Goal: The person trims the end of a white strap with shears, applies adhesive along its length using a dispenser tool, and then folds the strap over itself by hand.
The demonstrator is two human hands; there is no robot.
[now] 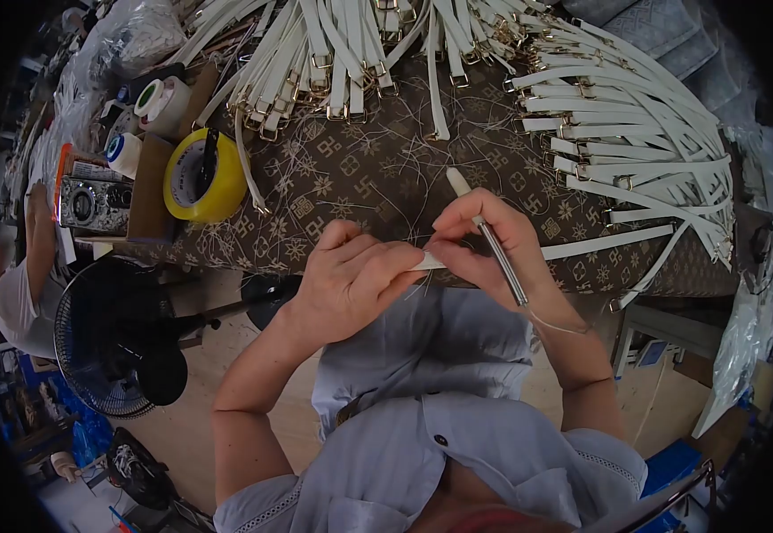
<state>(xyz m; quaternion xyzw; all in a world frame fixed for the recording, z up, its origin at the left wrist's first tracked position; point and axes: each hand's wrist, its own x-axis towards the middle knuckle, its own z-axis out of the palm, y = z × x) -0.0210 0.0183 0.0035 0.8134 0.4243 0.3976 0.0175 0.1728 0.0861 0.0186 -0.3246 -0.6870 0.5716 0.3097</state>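
Slips look likely: the tool (491, 242) in the right hand (493, 244) lies close to the left hand (355, 275) fingertips, and could nick them or the strap (573, 249). Both grips are pinched together on the strap's end at the counter (368, 169) edge, wrists bent inward, forearms angled in.

Even, bright overhead light; strong fisheye bending and black vignette at edges, centre sharp.

One camera sits on the person's head. It looks forward and down, close to the two hands, with the worktop (377, 178) just past them. The edges bend round.
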